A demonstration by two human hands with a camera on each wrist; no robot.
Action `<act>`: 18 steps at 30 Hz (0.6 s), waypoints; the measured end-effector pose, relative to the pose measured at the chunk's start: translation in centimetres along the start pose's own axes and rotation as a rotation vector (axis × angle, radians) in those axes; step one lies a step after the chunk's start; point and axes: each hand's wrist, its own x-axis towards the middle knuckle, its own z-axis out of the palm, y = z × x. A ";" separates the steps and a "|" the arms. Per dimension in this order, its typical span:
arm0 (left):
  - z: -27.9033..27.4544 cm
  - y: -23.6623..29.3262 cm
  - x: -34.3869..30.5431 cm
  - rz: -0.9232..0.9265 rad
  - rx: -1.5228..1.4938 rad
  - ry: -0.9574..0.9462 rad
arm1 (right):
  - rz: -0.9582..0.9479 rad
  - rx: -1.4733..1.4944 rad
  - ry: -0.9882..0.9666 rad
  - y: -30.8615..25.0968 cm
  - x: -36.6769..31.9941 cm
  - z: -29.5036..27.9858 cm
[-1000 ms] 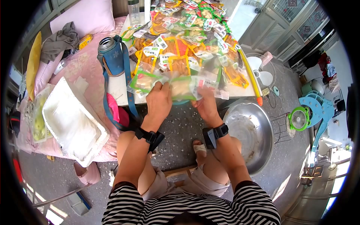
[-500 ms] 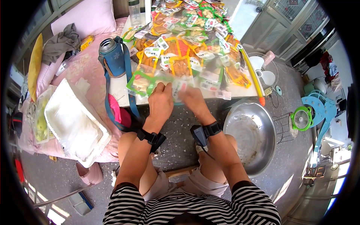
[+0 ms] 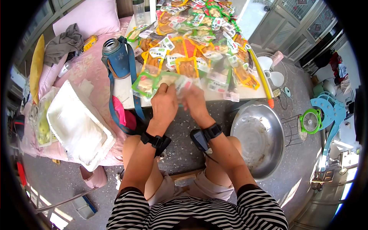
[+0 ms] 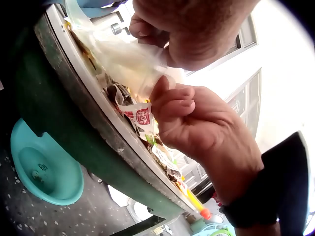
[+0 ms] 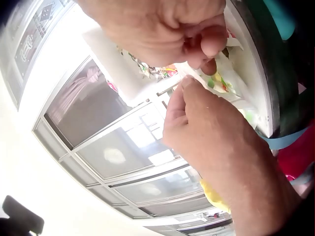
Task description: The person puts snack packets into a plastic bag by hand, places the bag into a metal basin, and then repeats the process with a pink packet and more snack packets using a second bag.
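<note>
Both hands are at work on one clear plastic packet (image 3: 165,78), held at the table's (image 3: 245,94) near edge, in front of a heap of sealed packets (image 3: 186,66). The left hand (image 3: 165,108) pinches its edge between thumb and finger, the other fingers curled in. The right hand (image 3: 196,104) is blurred from above, but the left wrist view shows thumb and fingertip closed on the film beside it — no wide opening in either hand. The step looks like working along the packet's edge; the next move calls for a firm pinch on both sides and a small, even pull. The film is thin, slippery and creased, cloudy where light hits it — its contents are hard to make out.
</note>
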 end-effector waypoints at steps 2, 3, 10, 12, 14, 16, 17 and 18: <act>0.1 0.0 -0.1 -0.010 -0.008 -0.010 | 0.094 -0.008 -0.104 -0.1 0.0 -0.3; 0.1 0.2 -0.1 -0.009 -0.012 -0.023 | 0.181 -0.035 -0.156 -0.1 0.1 -0.4; -0.2 0.7 -0.1 0.061 -0.110 -0.068 | 0.134 0.001 -0.116 2.0 1.0 0.6; -0.5 0.6 0.1 0.066 -0.192 -0.039 | -0.014 0.142 -0.030 2.9 1.4 1.9; -0.7 0.4 0.3 0.055 -0.200 -0.030 | -0.010 0.257 -0.017 2.8 1.5 2.1; -0.9 0.3 0.4 0.026 -0.131 -0.039 | 0.148 0.349 -0.079 0.8 1.1 2.4; -0.9 0.2 0.3 0.001 -0.113 -0.042 | 0.186 0.174 -0.116 -0.2 1.1 2.0; -0.8 0.0 0.2 -0.024 -0.095 -0.043 | 0.223 -0.003 -0.154 -1.2 1.1 1.3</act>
